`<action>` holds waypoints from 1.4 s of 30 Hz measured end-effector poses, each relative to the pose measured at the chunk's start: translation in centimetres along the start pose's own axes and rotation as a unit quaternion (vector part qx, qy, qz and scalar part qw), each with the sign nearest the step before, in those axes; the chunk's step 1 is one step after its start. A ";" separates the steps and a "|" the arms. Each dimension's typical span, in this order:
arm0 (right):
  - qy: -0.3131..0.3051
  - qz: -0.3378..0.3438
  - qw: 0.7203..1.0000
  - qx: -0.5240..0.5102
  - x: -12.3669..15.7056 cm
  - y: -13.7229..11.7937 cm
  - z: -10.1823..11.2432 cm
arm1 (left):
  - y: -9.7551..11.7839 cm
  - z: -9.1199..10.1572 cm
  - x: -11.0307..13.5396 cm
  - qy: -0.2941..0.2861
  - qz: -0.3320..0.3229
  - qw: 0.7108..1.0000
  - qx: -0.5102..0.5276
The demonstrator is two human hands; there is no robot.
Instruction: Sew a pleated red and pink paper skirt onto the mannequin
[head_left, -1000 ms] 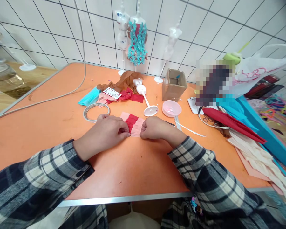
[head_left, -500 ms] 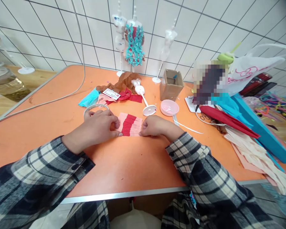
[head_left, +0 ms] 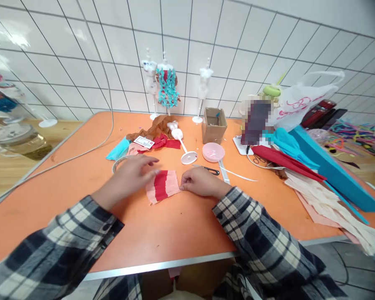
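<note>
A small piece of pink crepe paper (head_left: 172,182) with a red band across its middle lies on the orange table, slightly tilted. My right hand (head_left: 200,182) pinches its right edge between thumb and fingers. Over the paper's left side hovers my left hand (head_left: 129,177), fingers apart and a little blurred, holding nothing. Partly hidden behind that hand is a round ring-shaped roll (head_left: 115,166), perhaps tape. Just beyond my right hand lies a black-handled cutting tool (head_left: 211,170), its front end partly covered.
Behind the paper lie a white toppled stand (head_left: 189,157), a pink dish (head_left: 213,152), a white card (head_left: 144,142) and brown crepe paper (head_left: 156,127). A cardboard box (head_left: 214,130) and mannequins, one in a blue dress (head_left: 168,89), stand farther back. Folded coloured sheets (head_left: 289,160) lie right.
My left hand has let go of the crepe paper's left edge and opened. The paper now slants, its left end nearer me, while my right hand keeps its pinch. The view has tilted upward.
</note>
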State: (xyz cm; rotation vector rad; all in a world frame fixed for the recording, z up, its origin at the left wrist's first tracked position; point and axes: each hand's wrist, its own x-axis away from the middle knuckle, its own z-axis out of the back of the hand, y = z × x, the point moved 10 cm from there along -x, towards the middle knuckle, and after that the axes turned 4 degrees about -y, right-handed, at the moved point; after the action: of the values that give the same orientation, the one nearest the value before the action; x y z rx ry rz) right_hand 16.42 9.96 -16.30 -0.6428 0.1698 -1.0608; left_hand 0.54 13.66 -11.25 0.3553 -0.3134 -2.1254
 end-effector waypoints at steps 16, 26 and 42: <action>0.359 0.039 0.932 -0.037 5.7 0.9 6.1 | -3.6 -0.2 0.9 -0.002 0.177 0.769 0.614; 0.174 -0.236 0.955 0.052 -5.9 2.4 8.6 | -5.4 -5.1 2.1 0.008 0.283 0.552 0.785; 0.297 -0.170 0.938 -0.048 -0.4 1.5 3.4 | -5.9 -5.5 1.7 -0.014 0.152 0.519 0.841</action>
State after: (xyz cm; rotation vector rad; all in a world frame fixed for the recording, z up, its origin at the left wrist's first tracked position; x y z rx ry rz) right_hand 18.79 12.13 -14.50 -0.4271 0.6570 -1.5737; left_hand -2.86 14.98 -18.64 1.1811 -2.2399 -0.7440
